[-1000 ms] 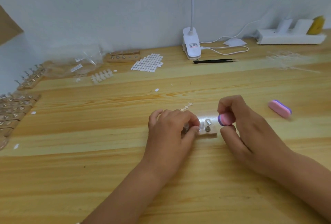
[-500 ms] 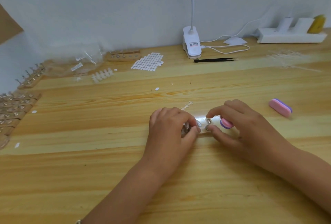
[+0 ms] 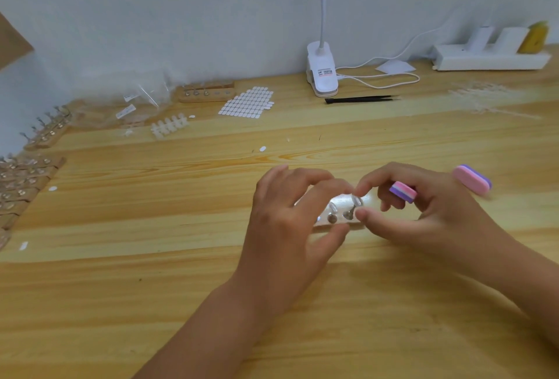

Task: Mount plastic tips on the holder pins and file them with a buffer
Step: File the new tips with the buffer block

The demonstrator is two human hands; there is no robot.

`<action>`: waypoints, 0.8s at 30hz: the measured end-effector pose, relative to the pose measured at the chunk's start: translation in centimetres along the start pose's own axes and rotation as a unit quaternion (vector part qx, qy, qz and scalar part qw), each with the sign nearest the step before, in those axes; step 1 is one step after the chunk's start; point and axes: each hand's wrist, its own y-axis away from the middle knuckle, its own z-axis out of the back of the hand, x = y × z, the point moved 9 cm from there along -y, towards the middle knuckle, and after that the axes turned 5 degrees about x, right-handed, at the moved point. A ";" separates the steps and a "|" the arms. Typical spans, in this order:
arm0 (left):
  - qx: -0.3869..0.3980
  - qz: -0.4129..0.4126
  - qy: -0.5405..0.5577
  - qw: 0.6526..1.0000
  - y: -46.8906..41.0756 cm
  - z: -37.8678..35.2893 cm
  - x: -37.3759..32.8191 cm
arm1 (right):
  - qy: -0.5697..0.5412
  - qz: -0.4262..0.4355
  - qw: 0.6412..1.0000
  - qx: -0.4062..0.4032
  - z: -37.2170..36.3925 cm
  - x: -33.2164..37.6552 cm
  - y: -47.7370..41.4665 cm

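My left hand (image 3: 290,221) arches over the holder (image 3: 340,222), which lies on the surface (image 3: 181,257) in front of me. The thumb sits against the holder's near edge, and the curved fingers cover its left end, so I cannot tell whether they really grip it.

My right hand (image 3: 429,215) holds the buffer (image 3: 403,191) tucked in its curled back fingers. Its forefinger and thumb close narrowly around a plastic tip (image 3: 357,200) standing on a pin at the holder's right end. Another tip (image 3: 332,206) stands just left of it, between my two hands.

A second buffer (image 3: 472,180) lies just beyond my right knuckles. Farther back are black tweezers (image 3: 360,99), a white clip lamp (image 3: 322,71) with its cable (image 3: 381,77), and a power strip (image 3: 490,57) against the wall.

Towards the back left lie a sheet of white pads (image 3: 246,102), a wooden block with pins (image 3: 207,93), a strip of tips (image 3: 169,126) and clear bags (image 3: 136,103). Rows of wooden holders (image 3: 24,179) crowd the far left edge.
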 end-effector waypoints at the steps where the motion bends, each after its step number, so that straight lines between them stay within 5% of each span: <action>1: -0.016 -0.018 -0.001 1.000 0.0 0.3 -0.4 | -0.030 -0.008 0.999 0.013 -0.2 -0.2 0.0; 9: -0.060 -0.055 0.037 0.996 0.2 1.5 -1.4 | -0.102 -0.010 0.993 0.060 -0.6 0.1 0.2; 14: -0.055 0.023 0.090 0.994 0.2 1.8 -0.4 | -0.173 -0.079 0.981 -0.035 0.4 -2.4 -0.7; 18: -0.050 0.068 0.114 0.990 0.1 1.8 0.2 | -0.038 0.054 0.997 0.026 -1.1 0.8 0.8; 24: -0.048 0.091 0.146 0.984 0.2 1.8 0.5 | 0.100 0.171 0.979 -0.054 -0.2 3.5 1.0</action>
